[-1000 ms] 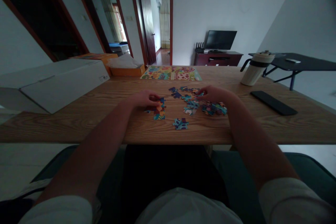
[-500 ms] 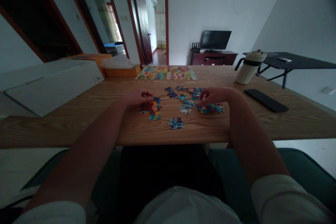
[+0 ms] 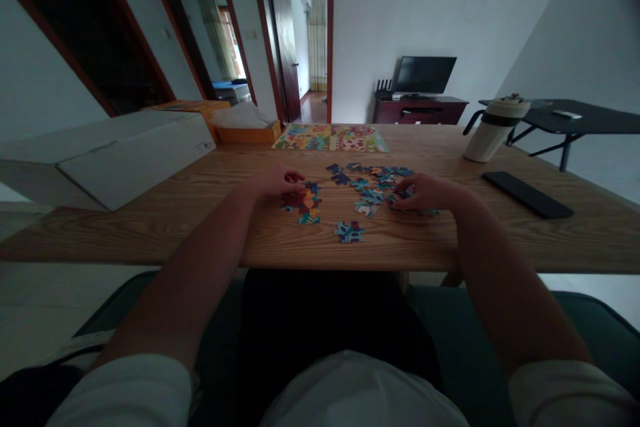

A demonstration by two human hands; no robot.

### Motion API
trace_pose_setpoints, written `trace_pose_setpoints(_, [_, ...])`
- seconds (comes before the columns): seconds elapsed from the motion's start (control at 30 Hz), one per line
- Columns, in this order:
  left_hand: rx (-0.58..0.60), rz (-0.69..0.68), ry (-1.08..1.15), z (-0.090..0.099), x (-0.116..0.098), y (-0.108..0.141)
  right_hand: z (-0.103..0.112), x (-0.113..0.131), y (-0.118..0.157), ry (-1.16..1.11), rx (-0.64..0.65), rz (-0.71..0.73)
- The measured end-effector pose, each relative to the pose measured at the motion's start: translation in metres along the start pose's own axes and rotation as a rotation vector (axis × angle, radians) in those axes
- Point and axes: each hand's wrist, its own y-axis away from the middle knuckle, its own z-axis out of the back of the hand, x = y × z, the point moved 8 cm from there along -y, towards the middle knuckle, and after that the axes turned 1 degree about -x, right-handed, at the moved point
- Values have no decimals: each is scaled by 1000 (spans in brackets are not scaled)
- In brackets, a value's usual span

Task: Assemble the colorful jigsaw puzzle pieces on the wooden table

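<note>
My left hand (image 3: pixel 280 181) rests on the table at the upper left of a joined patch of jigsaw puzzle (image 3: pixel 310 205), coloured red, orange and teal. Its thumb and fingers are curled together in a pinch; what lies between them is too small to make out. My right hand (image 3: pixel 425 192) is over the right side of a heap of loose puzzle pieces (image 3: pixel 371 196), its thumb and fingers closing round a dark teal piece and covering part of the heap. A small joined cluster of blue-teal pieces (image 3: pixel 349 232) lies nearer the table's front edge.
A colourful picture sheet (image 3: pixel 330 138) lies at the back. To the left stand a long white box (image 3: pixel 145 153) and an orange tissue box (image 3: pixel 253 133). On the right are a cream jug (image 3: pixel 493 133) and a black flat slab (image 3: pixel 527 193).
The whole view has shifted, so the table appears further right. My right hand has turned lower over the heap, its fingers now in among the pieces. My left hand stays by the joined patch.
</note>
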Motion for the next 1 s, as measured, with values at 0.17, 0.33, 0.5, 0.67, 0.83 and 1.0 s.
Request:
trace_pose_setpoints(0.17, [3,22,0,-1,0,0,16,64,1,-126,-144,250])
trace_pose_setpoints(0.33, [29,7,12,-4,0,0,-1,138,-6,0,-183,336])
trace_pose_setpoints(0.5, [14,41,4,-3,2,0,-45,175,-14,226,-194,351])
trace_pose_setpoints(0.67, [26,5,3,-3,-3,1,-55,166,-9,149,-116,464])
trace_pose_setpoints(0.83, [5,9,-27,-1,-1,1,-52,173,1,42,-115,761])
trace_pose_setpoints(1.0, [25,27,-17,-2,-1,2,-66,180,0,62,-84,838])
